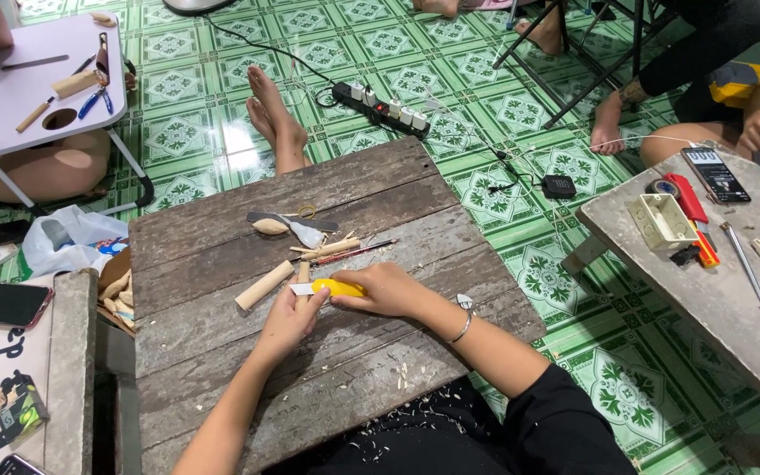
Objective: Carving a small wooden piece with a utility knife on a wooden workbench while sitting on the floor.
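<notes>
Whittling, mostly hidden
Right hand point(389, 290) grips yellow knife point(338, 288); left hand point(288, 321) pinches a wood piece point(303, 274), largely covered, over the tabletop point(204, 352).

Power strip point(380, 108) lies on green tiled floor point(573, 290), just beyond wooden bench point(222, 369). R of strip: small black adapter point(559, 186), then grey bench point(714, 290) w/ phone point(715, 174), beige box point(661, 222), red tool point(690, 211). L of strip: white folding table point(19, 88), plastic bag point(68, 239), dark phone point(2, 304).
</notes>
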